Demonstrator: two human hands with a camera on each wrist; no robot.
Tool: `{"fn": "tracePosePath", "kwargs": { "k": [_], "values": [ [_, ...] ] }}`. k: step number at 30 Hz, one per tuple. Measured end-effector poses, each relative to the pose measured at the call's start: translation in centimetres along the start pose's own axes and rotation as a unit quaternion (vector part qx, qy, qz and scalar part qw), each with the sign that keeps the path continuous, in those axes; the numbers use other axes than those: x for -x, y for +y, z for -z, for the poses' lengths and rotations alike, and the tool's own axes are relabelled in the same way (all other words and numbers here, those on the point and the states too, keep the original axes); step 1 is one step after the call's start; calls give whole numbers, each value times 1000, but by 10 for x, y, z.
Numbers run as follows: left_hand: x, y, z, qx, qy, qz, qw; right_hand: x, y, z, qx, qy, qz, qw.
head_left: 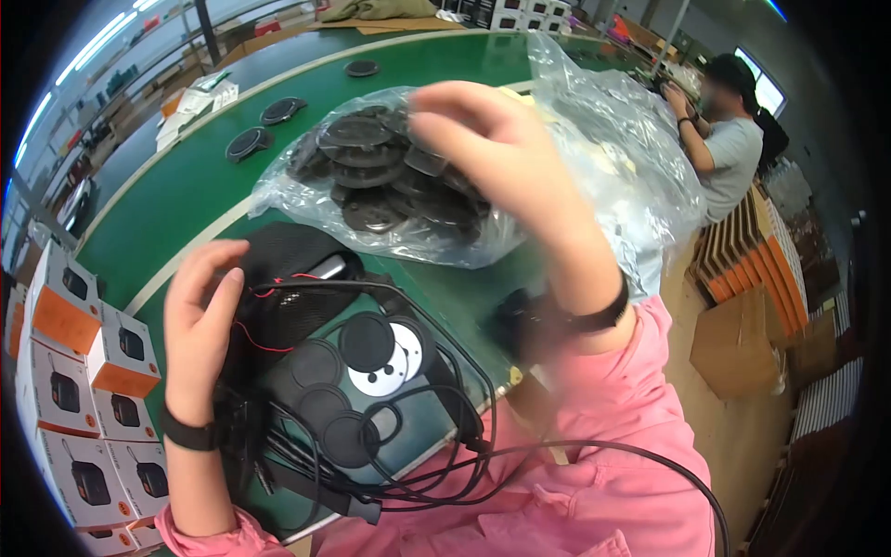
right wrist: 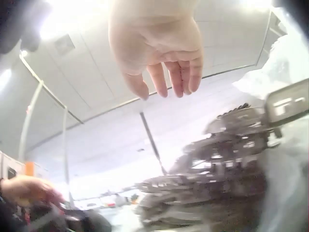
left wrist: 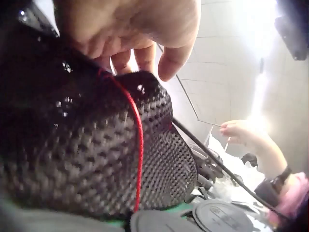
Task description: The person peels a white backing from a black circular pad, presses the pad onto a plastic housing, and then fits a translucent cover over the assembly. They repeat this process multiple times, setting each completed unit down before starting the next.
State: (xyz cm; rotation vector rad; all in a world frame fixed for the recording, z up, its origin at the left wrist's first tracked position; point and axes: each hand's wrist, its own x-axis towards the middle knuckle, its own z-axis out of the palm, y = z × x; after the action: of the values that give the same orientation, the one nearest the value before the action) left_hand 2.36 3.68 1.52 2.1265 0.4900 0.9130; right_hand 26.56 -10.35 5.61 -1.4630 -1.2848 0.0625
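Observation:
My right hand [head_left: 501,148] hangs over a pile of black round plastic parts [head_left: 371,172] in a clear plastic bag. In the right wrist view its fingers [right wrist: 176,79] bend loosely downward with nothing between them, and the pile stands below. My left hand [head_left: 200,325] is at the left side of a black mesh-covered object [head_left: 278,320], its thumb and fingers apart. A thin red cord [left wrist: 140,145] runs over the mesh in the left wrist view, where the fingertips are partly hidden behind the object's upper edge.
Black discs [head_left: 367,342] and white discs [head_left: 401,357] lie before me among looped black cables [head_left: 594,444]. Stacked product boxes [head_left: 125,353] stand at the left. Several round parts [head_left: 249,144] are spread on the green table [head_left: 186,200]. Another person [head_left: 729,139] works at the far right.

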Motion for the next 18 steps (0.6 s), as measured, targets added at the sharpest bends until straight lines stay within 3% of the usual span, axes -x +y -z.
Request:
{"fn": "tracePosePath", "kwargs": {
  "k": [2,3,5,6,8,9,10,13,14,15,16,18],
  "values": [
    [0,53,-6,-153,-13,-191,970,-7,1,-29,13,-5,56,998],
    [-2,81,-14,-208,-40,-292,933,-12,5,-46,90,25,99,991],
    [4,111,-44,-231,-183,-372,880,-21,10,-79,180,70,153,969],
    [17,119,-71,-341,-134,-473,801,-25,10,-93,195,87,163,963],
    [23,116,-109,-435,-130,-515,728,-34,8,-107,202,99,195,955],
    [17,110,-125,-394,-61,-542,740,-38,6,-111,184,138,211,950],
    [20,107,-132,-401,-58,-536,741,-44,6,-115,165,176,227,943],
    [23,114,-141,-348,-64,-534,767,-58,15,-119,139,231,271,924],
    [26,115,-144,-268,-113,-550,783,-59,18,-121,143,252,290,912],
    [29,117,-147,-187,-160,-560,791,-59,18,-124,156,245,316,903],
    [36,119,-153,-193,-161,-553,794,-57,18,-128,147,242,316,906],
    [60,125,-168,-16,-139,-523,841,-49,17,-134,231,159,409,869]
  ]
}}
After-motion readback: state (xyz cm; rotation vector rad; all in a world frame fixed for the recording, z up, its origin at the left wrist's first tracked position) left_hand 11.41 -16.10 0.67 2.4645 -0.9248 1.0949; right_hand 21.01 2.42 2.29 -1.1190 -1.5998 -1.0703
